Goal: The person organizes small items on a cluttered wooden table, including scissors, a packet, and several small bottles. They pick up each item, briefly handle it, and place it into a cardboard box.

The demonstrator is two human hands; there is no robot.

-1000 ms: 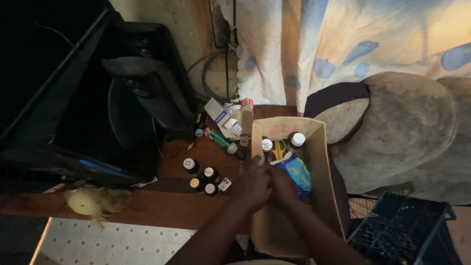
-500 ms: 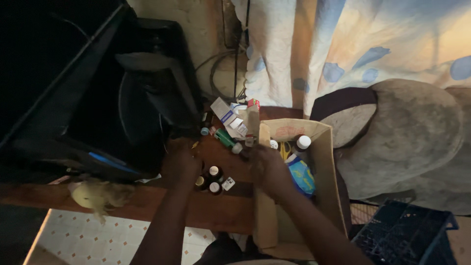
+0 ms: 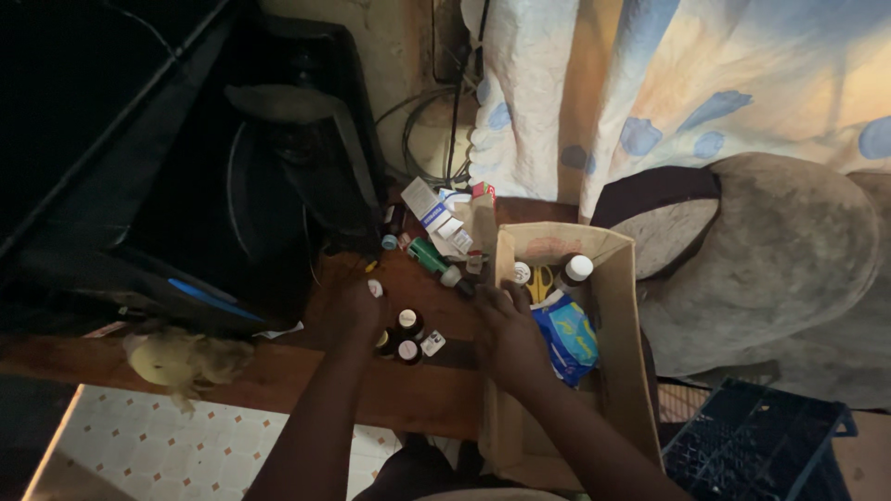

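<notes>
Two hands out: left hand (image 3: 357, 301) reaches over small bottles (image 3: 406, 336) on the worktop (image 3: 306, 380), fingers curled around a white-capped one; right hand (image 3: 506, 334) hovers at the box (image 3: 622, 371) rim, fingers loosely spread.

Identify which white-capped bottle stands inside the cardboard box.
The white-capped bottle at the far end of the cardboard box, beside the yellow scissors. The other small bottles stand on the wooden table.

A brown cardboard box (image 3: 613, 306) is showing a blue packet (image 3: 568, 339), yellow scissors (image 3: 541, 281) and 2 white-capped bottles (image 3: 577, 270). On the reddish-brown wooden table (image 3: 278, 380), dark little bottles (image 3: 408, 325) are wearing pale caps, beside a green tube (image 3: 427, 254) and white-and-blue boxes (image 3: 432, 209). The curtain (image 3: 705, 83) is glowing cream and orange with blue blotches; a yellow cloth (image 3: 181, 360) is lying left; a blue crate (image 3: 752, 445) is peeking in
</notes>
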